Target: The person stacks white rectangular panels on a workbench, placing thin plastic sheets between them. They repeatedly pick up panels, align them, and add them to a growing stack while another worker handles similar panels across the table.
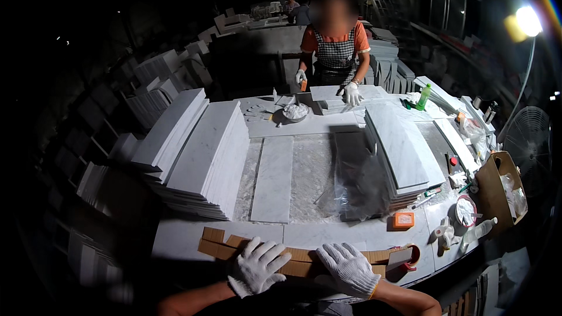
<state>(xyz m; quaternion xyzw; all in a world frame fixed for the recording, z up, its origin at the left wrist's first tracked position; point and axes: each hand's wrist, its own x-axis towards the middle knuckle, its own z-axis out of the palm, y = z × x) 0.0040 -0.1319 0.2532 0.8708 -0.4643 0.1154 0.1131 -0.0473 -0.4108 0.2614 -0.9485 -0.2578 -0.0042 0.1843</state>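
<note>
A long strip of brown corrugated cardboard [301,255] lies along the near edge of the marble-topped table, with folded flaps at its left end. My left hand [257,268], in a white knitted glove, rests on it with fingers spread. Flat on the strip's right half lies my right hand [349,270], gloved the same way, fingers extended. Neither hand holds anything. Right of it, a roll of tape [413,256] sits in a red dispenser near a small pale tile. Beyond the hands, one marble slab [274,178] lies on the dusty work surface.
Tall stacks of marble slabs stand left [202,146] and right [400,143]. An orange box [404,220], a bowl of white material [466,210] and a clear bottle [479,233] sit at right. Across the table a co-worker [336,52] in white gloves touches a slab.
</note>
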